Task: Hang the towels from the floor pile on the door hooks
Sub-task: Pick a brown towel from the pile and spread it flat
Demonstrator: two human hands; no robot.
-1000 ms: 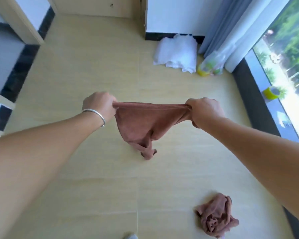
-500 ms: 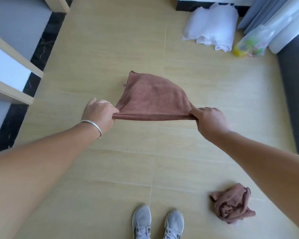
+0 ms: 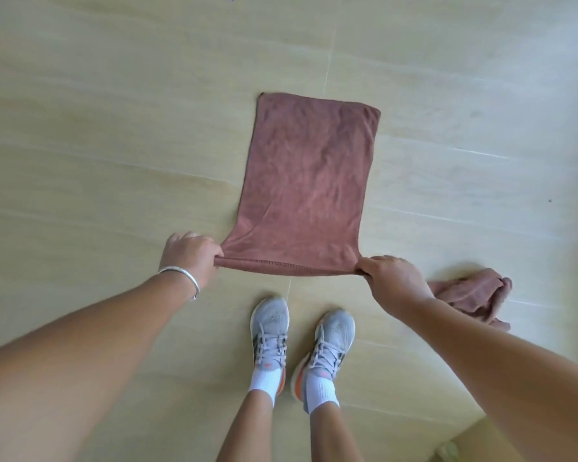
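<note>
A brown towel (image 3: 306, 185) is spread out flat in front of me, stretched away from my body above the pale floor. My left hand (image 3: 189, 256), with a silver bracelet on the wrist, pinches its near left corner. My right hand (image 3: 392, 278) pinches the near right corner. The near hem runs taut between the two hands. A second brown towel (image 3: 472, 296) lies crumpled on the floor just right of my right wrist, partly hidden by that forearm. No door or hooks are in view.
My two feet in grey sneakers (image 3: 301, 335) and white socks stand on the pale wood-look floor (image 3: 97, 145) just below the held hem. A floor seam runs away beyond the towel.
The view has tilted down from the room to my feet. The towel went from a bunched, sagging shape to a flat rectangle flung outward, both hands still on its corners.
</note>
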